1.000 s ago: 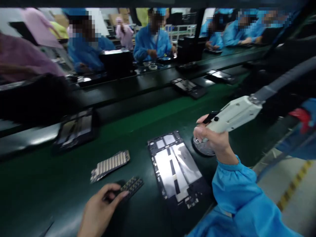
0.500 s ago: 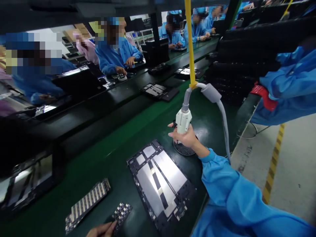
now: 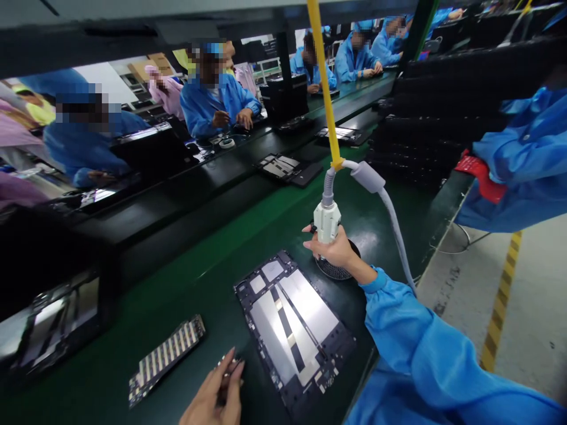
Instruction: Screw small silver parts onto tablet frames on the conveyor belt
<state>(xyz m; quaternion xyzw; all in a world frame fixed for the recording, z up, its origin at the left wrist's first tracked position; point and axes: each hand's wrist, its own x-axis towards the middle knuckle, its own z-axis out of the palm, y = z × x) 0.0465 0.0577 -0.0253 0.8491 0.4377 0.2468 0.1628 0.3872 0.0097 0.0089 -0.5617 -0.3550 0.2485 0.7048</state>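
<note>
My right hand (image 3: pixel 333 247) is wrapped around a white hand-held tool (image 3: pixel 327 223) with a grey ribbed hose at its top. It holds the tool upright over a round black textured disc (image 3: pixel 335 268) on the bench. Low in the view, my left hand (image 3: pixel 217 389) has its fingers curled round a small dark circuit board (image 3: pixel 231 365), mostly hidden by the fingers. Between the hands lies an opened tablet-like device (image 3: pixel 295 324) with silver panels and black strips. Left of my left hand rests a long circuit board (image 3: pixel 168 354) with pale stripes, on top of another piece.
A yellow strap (image 3: pixel 324 82) holds up the hose (image 3: pixel 396 227). Another opened device (image 3: pixel 62 319) is at the left, and one more (image 3: pixel 281 167) lies farther back. Co-workers in blue (image 3: pixel 219 106) sit across the bench. Stacked black trays (image 3: pixel 438 112) stand at the right.
My left hand has moved up and right with the small circuit board, its fingers now covering most of it. My right hand keeps its grip on the white tool. The view has shifted slightly.
</note>
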